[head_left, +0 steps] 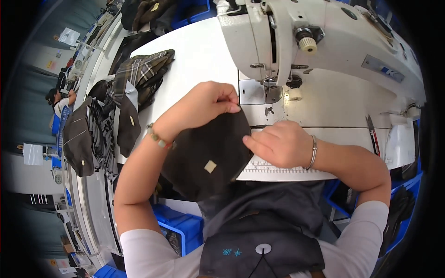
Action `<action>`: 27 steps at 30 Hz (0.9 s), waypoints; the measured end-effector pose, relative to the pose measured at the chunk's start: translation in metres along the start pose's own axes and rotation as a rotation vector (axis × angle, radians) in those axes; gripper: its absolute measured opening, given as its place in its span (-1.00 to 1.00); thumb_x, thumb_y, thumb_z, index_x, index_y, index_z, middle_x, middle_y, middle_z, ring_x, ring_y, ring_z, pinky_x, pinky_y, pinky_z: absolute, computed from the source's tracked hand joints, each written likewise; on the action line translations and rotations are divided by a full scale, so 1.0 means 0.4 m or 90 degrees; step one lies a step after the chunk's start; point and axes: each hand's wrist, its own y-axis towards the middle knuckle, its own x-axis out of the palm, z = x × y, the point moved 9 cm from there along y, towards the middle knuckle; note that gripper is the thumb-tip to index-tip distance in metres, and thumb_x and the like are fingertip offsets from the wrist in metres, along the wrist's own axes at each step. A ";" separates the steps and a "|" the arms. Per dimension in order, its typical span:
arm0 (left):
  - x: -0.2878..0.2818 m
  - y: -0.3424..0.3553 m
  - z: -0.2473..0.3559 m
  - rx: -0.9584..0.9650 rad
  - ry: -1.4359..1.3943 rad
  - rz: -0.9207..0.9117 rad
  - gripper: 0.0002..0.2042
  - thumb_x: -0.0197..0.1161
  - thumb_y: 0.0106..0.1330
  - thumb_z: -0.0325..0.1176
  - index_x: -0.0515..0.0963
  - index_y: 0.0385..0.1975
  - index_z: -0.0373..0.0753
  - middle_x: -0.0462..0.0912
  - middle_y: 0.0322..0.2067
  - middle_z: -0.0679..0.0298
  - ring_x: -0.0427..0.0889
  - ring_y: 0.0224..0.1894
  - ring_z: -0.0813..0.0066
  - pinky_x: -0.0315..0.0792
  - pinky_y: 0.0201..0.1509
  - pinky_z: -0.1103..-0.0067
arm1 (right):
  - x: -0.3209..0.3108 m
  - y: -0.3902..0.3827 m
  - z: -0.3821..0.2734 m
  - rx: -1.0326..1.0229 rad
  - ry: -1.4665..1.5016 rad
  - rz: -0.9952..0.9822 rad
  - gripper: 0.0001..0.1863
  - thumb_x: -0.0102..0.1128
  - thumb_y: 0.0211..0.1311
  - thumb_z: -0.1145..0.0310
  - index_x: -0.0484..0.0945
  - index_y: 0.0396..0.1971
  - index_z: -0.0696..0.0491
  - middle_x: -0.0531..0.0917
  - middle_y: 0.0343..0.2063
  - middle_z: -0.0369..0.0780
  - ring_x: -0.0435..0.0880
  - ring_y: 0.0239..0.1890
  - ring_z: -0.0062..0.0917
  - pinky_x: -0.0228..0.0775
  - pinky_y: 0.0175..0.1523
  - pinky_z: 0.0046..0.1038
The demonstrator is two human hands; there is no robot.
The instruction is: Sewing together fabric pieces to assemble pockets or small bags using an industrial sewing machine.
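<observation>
A dark brown fabric piece (pixel 199 143) with a small pale sticker (pixel 210 167) lies at the table's front edge, its lower part hanging over toward my lap. My left hand (pixel 206 104) pinches its top corner, just left of the metal needle plate (pixel 251 92). At the piece's right edge, my right hand (pixel 282 143) is closed, thumb and forefinger gripping the cloth. The white sewing machine (pixel 333 37) stands beyond both hands. Its presser foot area is apart from the fabric.
Plaid and dark cut pieces (pixel 146 67) are heaped at the table's left. Thread snips (pixel 372 134) lie at right, and a ruler strip (pixel 287 168) runs along the front edge. Blue bins (pixel 190 227) stand below. Far left, another person (pixel 60 101) sits working.
</observation>
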 end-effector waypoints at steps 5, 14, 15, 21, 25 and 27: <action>-0.005 0.174 -0.036 0.034 0.177 0.096 -0.81 0.40 0.14 -0.36 0.66 -0.26 -0.21 0.72 -0.41 0.23 0.68 -0.32 0.28 0.50 -0.21 0.43 | 0.058 -0.047 0.106 0.204 -0.158 -0.131 -0.90 0.22 -0.04 0.43 0.55 -0.46 0.05 0.48 -0.65 -0.34 0.56 -0.62 -0.52 0.35 -0.57 -0.44; 0.012 0.196 0.051 0.187 0.281 0.218 -0.81 0.26 0.19 -0.43 0.64 -0.20 -0.27 0.69 -0.29 0.09 0.64 -0.22 0.14 0.50 -0.13 0.38 | 0.056 -0.068 0.145 0.268 -0.203 -0.169 -0.92 0.16 -0.03 0.42 0.53 -0.48 0.05 0.55 -0.65 -0.33 0.61 -0.60 -0.53 0.35 -0.60 -0.40; 0.010 0.193 0.050 0.191 0.318 0.241 -0.85 0.23 0.20 -0.42 0.62 -0.27 -0.28 0.68 -0.36 0.10 0.63 -0.29 0.12 0.50 -0.19 0.36 | 0.045 -0.057 0.143 0.259 -0.212 -0.139 -0.93 0.17 -0.11 0.42 0.49 -0.58 0.06 0.51 -0.70 -0.32 0.58 -0.65 -0.53 0.35 -0.62 -0.42; -0.003 0.196 0.028 0.175 0.291 0.256 -0.89 0.22 0.16 -0.46 0.59 -0.33 -0.28 0.65 -0.41 0.12 0.61 -0.36 0.14 0.48 -0.29 0.33 | 0.033 -0.049 0.142 0.246 -0.246 -0.124 -0.91 0.18 -0.21 0.44 0.44 -0.67 0.07 0.43 -0.78 -0.31 0.50 -0.74 -0.53 0.27 -0.65 -0.47; -0.005 0.192 0.043 0.207 0.264 0.279 -0.93 0.23 0.16 -0.47 0.56 -0.39 -0.29 0.62 -0.47 0.14 0.59 -0.40 0.19 0.46 -0.33 0.34 | 0.029 -0.051 0.143 0.243 -0.261 -0.133 -0.91 0.18 -0.20 0.44 0.46 -0.65 0.10 0.42 -0.79 -0.32 0.49 -0.76 -0.55 0.23 -0.66 -0.47; -0.001 0.198 0.039 0.156 0.332 0.258 -0.95 0.25 0.17 -0.47 0.54 -0.44 -0.29 0.58 -0.53 0.17 0.57 -0.45 0.26 0.44 -0.36 0.35 | 0.024 -0.045 0.142 0.245 -0.262 -0.140 -0.90 0.18 -0.19 0.44 0.51 -0.61 0.13 0.42 -0.79 -0.33 0.49 -0.76 -0.55 0.24 -0.66 -0.47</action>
